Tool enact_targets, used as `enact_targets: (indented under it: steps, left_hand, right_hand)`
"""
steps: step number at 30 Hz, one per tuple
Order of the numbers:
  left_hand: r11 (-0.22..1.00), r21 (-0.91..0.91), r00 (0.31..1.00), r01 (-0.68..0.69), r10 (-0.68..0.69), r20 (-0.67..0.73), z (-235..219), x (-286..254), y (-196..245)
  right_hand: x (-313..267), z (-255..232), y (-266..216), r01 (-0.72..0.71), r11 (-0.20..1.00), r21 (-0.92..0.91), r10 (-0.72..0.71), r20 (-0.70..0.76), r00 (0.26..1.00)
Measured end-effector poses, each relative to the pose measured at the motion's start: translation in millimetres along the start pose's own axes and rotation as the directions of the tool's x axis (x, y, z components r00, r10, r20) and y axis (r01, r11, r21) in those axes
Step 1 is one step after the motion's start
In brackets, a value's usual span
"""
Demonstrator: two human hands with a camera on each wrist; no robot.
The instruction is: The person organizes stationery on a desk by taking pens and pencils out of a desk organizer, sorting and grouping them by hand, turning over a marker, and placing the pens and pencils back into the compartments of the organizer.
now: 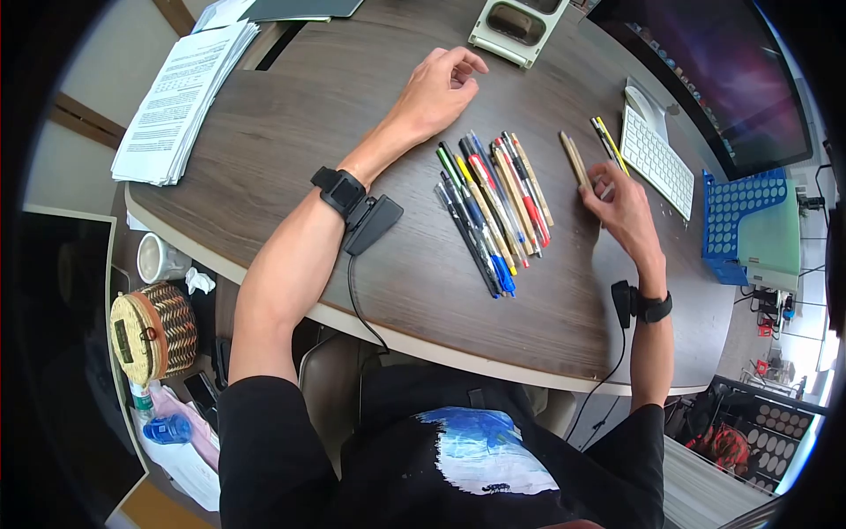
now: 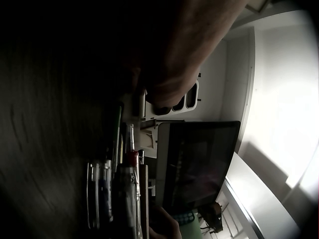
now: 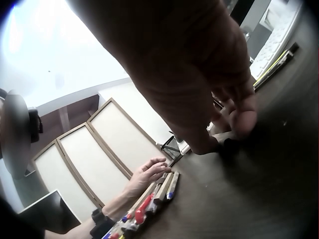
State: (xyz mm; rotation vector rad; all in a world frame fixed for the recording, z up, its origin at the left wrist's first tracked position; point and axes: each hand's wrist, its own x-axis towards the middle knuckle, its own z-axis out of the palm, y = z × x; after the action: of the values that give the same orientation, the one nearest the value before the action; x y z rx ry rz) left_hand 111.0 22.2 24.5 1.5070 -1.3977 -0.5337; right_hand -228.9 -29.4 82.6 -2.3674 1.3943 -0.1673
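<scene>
My left hand rests on the desk beyond a row of pens, its fingers loosely curled around nothing. The row lies roughly side by side: black, blue, green, red and kraft-brown barrels, some with clear bodies. To the right of it, my right hand pinches the near end of a couple of slim brown pens between thumb and fingers. Just past those fingers lie black and yellow pencils, beside the keyboard. In the right wrist view the fingers are low over the desk and hide what they pinch.
A white keyboard, a mouse and a monitor stand at the right. A cream holder sits at the far edge. Stacked papers lie at the left, and a blue basket stands right of the desk.
</scene>
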Motion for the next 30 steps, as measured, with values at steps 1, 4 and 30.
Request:
enact_targets:
  steps: [1, 4, 30]
  left_hand:
    - [1.0, 0.002, 1.0, -0.003, 0.003, -0.001, 0, 0, -2]
    - [0.999, -0.012, 0.999, -0.03, 0.03, -0.039, 3, 0, -4]
    - [0.999, 0.053, 1.0, -0.003, 0.001, 0.031, -1, 1, -6]
  right_hand:
    - [7, -1, -6, -0.023, 1.0, -0.012, 0.023, 0.003, 1.0]
    - [37, 8, -11, 0.107, 0.994, 0.006, -0.107, -0.061, 0.992]
    - [0, 17, -39, 0.233, 0.964, 0.125, -0.237, 0.016, 0.971]
